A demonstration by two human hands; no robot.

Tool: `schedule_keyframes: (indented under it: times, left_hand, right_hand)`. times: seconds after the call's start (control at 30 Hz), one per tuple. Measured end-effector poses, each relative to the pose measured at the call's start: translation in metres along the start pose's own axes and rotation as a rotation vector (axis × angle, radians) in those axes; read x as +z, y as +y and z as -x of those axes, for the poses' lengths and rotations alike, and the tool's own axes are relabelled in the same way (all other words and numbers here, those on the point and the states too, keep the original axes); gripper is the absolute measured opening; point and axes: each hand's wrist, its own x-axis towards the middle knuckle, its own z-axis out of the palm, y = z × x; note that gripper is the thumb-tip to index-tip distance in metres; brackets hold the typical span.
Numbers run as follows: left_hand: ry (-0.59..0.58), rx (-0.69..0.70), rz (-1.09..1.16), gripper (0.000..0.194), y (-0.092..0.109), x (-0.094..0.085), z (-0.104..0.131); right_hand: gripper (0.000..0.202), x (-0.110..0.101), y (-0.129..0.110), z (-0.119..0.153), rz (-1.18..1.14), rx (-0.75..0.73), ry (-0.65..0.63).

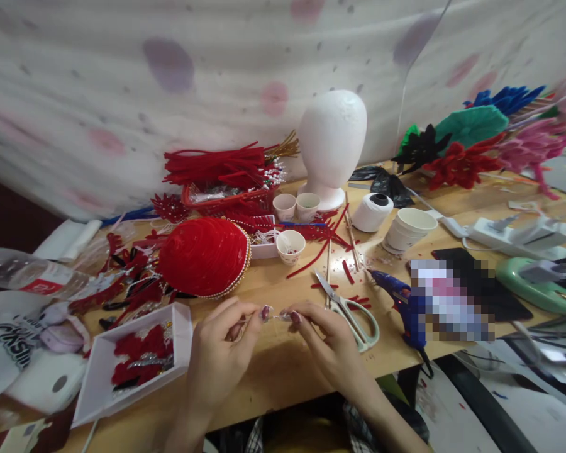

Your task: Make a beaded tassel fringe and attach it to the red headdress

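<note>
Near the table's front edge, my left hand (231,330) and my right hand (323,333) face each other, fingertips pinched. Between them runs a short, thin, shiny strand (277,316) that looks like small clear beads on a thread or wire; its exact kind is too small to tell. Just beyond my right hand lie scissors (351,311) with pale green handles, blades spread. Behind my left hand sits a red domed cap (202,258) edged with pearl beads. An open white box (182,327) with red fuzzy pieces stands beside my left wrist.
A blue glue gun (400,302) and a phone (446,296) lie to the right. Paper cups (291,247), a thread spool (372,212) and a white foam head (334,141) stand farther back. A red basket (226,202) of red stems is behind the cap. A plastic bottle (33,274) lies left.
</note>
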Motion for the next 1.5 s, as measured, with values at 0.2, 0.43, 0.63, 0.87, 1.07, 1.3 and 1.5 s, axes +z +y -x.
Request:
schedule_keyframes:
  times: [0.2, 0.43, 0.63, 0.87, 1.07, 1.3, 1.5]
  left_hand:
    - [-0.266, -0.243, 0.47, 0.032, -0.017, -0.001, -0.013]
    - [-0.238, -0.56, 0.97, 0.048, -0.015, 0.028, -0.003]
    - [-0.224, -0.616, 1.093, 0.048, -0.01, 0.03, 0.0]
    - [-0.273, -0.636, 1.178, 0.043, -0.009, 0.031, -0.004]
    - [-0.283, -0.637, 1.217, 0.044, -0.006, 0.033, -0.003]
    - [-0.201, -0.611, 1.145, 0.044, -0.004, 0.036, 0.001]
    - [-0.158, -0.578, 1.059, 0.044, -0.002, 0.039, 0.003]
  right_hand:
    - [0.015, -0.01, -0.006, -0.011, -0.328, 0.094, -0.073]
    - [0.015, -0.004, -0.009, -0.016, -0.529, 0.195, -0.131]
    - [0.021, 0.003, -0.01, -0.018, -0.516, 0.267, -0.023]
    - [0.028, 0.004, -0.008, -0.017, -0.451, 0.269, 0.012]
    - [0.025, 0.005, -0.009, -0.017, -0.486, 0.262, 0.023]
    - [0.02, 0.009, -0.015, -0.018, -0.487, 0.285, 0.038]
    - [0.023, 0.006, -0.016, -0.015, -0.413, 0.272, 0.074]
